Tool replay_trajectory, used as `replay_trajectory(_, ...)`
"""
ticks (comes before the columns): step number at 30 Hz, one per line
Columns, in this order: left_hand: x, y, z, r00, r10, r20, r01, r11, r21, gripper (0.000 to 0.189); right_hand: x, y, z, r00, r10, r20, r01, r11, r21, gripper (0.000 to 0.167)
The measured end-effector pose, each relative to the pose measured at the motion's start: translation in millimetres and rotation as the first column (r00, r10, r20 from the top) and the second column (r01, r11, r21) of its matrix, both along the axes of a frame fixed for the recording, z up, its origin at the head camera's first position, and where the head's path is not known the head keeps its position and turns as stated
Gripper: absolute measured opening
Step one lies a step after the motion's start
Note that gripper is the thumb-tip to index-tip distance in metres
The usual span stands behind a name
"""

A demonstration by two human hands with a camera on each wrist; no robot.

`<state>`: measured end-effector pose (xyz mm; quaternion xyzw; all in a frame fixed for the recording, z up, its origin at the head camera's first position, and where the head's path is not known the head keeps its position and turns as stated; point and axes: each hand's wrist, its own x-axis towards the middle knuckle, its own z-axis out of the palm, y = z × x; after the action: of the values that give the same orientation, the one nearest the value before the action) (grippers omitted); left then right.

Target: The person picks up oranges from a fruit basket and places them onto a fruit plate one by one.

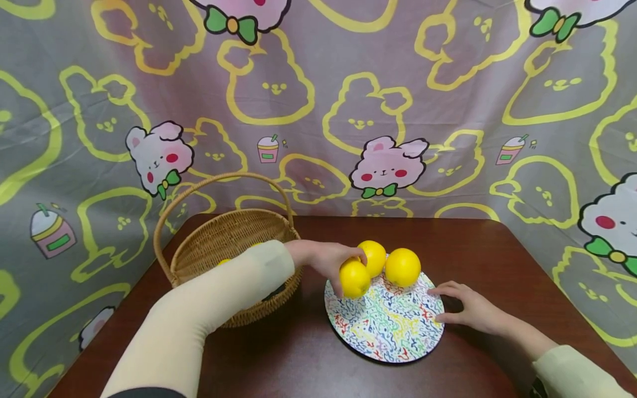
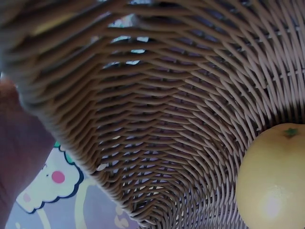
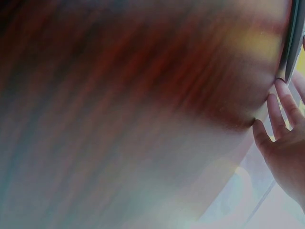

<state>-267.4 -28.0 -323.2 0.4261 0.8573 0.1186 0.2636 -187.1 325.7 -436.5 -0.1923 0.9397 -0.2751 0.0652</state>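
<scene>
The left hand [image 1: 329, 261] is pinching a round yellow fruit [image 1: 355, 279], its thumb lying on the near side and its fingers curling over the top. The fruit is showing no long axis and is sitting directly between those fingertips, at the left side of the plate [image 1: 393, 329]; whether it is resting there or hanging just above, I cannot tell. Just beyond the fingertips a second fruit [image 1: 374, 258] is lying, with a third fruit [image 1: 403, 267] just to its right; the left hand is nearer to both. Farther right, across the plate, the right hand [image 1: 470, 308] is touching the opposite rim, thumb and fingers spreading apart. Behind the left fingers, leftward under the forearm, the basket [image 1: 219, 235] is standing with its handle arching up and more fruit [image 2: 274, 179] lying inside.
</scene>
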Motion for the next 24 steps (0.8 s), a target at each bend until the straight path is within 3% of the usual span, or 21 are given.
replay_trajectory(6,-1.9,3.3,-4.6,0.999,-0.040,0.018,0.041,0.999,-0.033,0.074,-0.9,-1,1.0,1.000,0.008,-0.011,-0.008,1.000,0.002,0.057)
replay_trajectory(24,-4.2,0.7,-25.5,0.997,-0.036,0.067,0.039,0.998,-0.043,0.073,-1.2,2,-1.2,1.000,0.004,-0.018,-0.004,1.000,0.000,0.056)
